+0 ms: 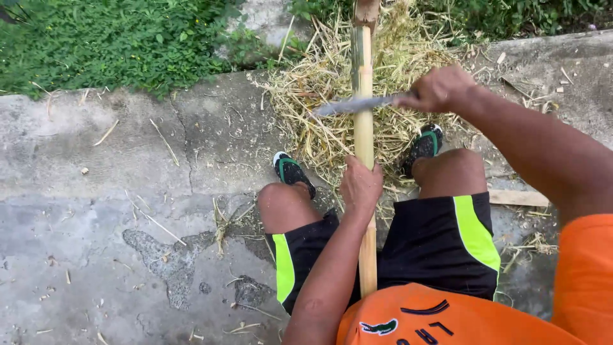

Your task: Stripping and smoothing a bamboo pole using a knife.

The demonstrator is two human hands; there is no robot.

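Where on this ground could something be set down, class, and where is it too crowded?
Bare concrete lies open left of the left shoe, below the grass. It is crowded around the bamboo pole: the shavings pile spreads under it, the left hand grips it, and the right hand holds a knife across it.

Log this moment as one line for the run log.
left hand: gripping bamboo pole | right hand: holding knife, blade across pole | shavings pile on concrete
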